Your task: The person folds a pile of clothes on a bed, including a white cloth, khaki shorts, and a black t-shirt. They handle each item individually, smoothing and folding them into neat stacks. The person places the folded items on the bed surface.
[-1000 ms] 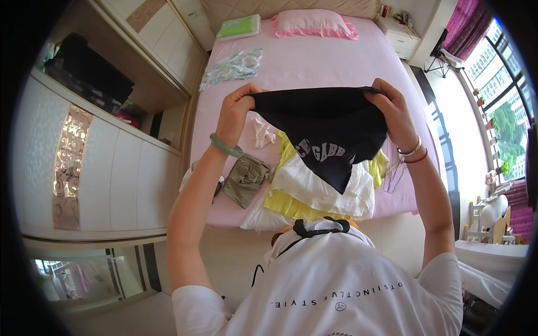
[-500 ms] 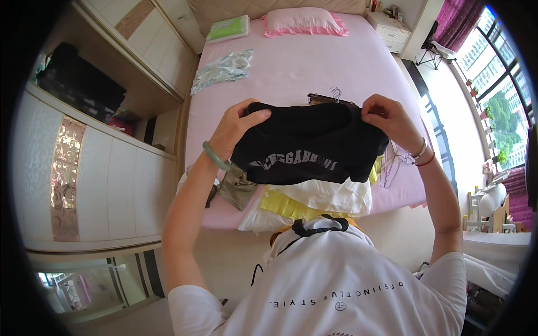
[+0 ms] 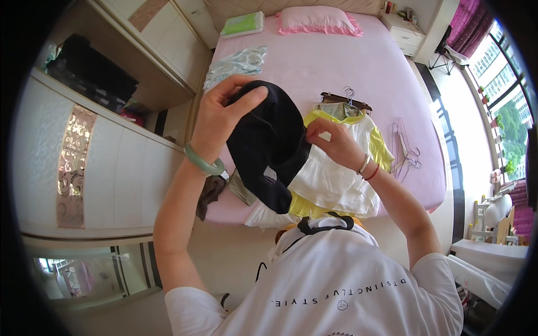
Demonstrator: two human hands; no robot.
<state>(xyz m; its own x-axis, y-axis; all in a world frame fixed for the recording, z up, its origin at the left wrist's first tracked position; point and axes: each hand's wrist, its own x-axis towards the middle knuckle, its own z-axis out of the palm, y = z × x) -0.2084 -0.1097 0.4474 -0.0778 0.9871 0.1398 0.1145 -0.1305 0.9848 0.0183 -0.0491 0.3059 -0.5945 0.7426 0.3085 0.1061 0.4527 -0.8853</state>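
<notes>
A black shirt [image 3: 269, 140] with a bit of pale print hangs folded and twisted above the near part of the bed. My left hand [image 3: 221, 115] grips its upper left part, thumb over the cloth. At the shirt's right edge, my right hand [image 3: 336, 145] pinches the fabric between thumb and fingers. Below and right of the shirt lies a white garment [image 3: 339, 182] over a yellow one [image 3: 382, 147]. Some of those clothes are hidden behind the shirt and my right forearm.
Several wire hangers [image 3: 404, 151] lie on the right of the pink bed [image 3: 314, 64], with more hooks beside a brown hanger [image 3: 358, 105]. A pale patterned cloth [image 3: 238, 64] and a pink pillow [image 3: 319, 21] lie farther back. The wardrobe [image 3: 120, 173] stands left.
The black shirt went from spread wide to bunched and turned, its lettering mostly hidden. My right hand moved left and down toward my left hand, uncovering the white and yellow clothes.
</notes>
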